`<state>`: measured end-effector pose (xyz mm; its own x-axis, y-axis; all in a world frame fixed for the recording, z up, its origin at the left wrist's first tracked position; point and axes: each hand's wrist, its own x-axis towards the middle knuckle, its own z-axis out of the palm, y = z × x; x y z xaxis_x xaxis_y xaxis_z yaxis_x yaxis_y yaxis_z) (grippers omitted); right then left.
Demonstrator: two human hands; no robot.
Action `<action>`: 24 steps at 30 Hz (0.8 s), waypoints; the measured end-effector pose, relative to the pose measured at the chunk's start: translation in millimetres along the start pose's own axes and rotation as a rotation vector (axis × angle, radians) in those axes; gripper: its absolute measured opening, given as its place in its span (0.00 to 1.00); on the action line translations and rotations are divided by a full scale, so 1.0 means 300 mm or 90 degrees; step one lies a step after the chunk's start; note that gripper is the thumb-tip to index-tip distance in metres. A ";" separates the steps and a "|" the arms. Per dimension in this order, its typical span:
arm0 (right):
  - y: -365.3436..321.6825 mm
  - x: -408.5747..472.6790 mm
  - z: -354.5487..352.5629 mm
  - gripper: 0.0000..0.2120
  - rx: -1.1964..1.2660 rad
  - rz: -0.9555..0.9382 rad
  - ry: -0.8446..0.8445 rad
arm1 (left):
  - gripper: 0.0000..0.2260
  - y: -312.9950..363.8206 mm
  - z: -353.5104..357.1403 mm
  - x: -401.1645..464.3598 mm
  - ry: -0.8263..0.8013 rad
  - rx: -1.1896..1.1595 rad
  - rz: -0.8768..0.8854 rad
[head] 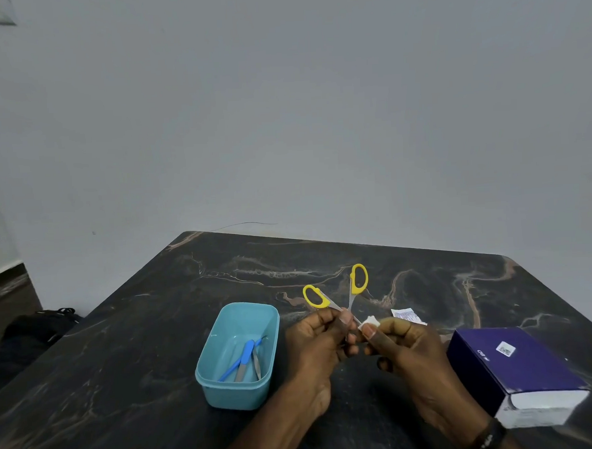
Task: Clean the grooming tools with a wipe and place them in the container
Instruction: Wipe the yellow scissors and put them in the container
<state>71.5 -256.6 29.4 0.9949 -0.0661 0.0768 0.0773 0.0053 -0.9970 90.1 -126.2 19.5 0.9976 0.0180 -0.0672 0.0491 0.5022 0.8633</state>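
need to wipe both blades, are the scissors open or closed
Open: the scissors' two yellow handles stand spread apart above the left hand.

Yellow-handled scissors [336, 296], teal container [238, 356], white wipe [370, 321], purple box [514, 367], dk marbled table [122, 336].

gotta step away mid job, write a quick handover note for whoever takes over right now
Left hand: grips the yellow-handled scissors near the pivot, handles spread open and pointing away, held above the table.
Right hand: pinches a small white wipe against the scissor blades.
Blue container: left of the hands, already holding a blue-handled tool and slim metal tools.
Also there: torn wipe sachet behind the right hand, purple box on the right.
Done: those tools are in the container.
Left: finish wiping the scissors and put them in the container.
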 end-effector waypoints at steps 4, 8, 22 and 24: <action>-0.003 0.004 0.005 0.05 0.013 -0.014 0.047 | 0.03 0.000 0.006 0.001 0.019 0.005 0.004; -0.003 0.010 0.002 0.08 0.013 -0.043 0.080 | 0.05 0.000 0.010 -0.002 0.021 0.018 0.014; 0.019 0.017 -0.002 0.10 -0.044 -0.081 0.110 | 0.05 0.007 0.002 0.000 0.036 0.006 0.028; 0.016 0.022 -0.013 0.10 -0.041 -0.099 0.133 | 0.04 0.005 0.006 -0.006 0.017 0.046 0.035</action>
<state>78.1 -260.9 24.9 0.9357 -0.2656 0.2323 0.2176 -0.0840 -0.9724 88.4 -127.1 21.7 0.9973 0.0671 -0.0304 -0.0019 0.4358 0.9000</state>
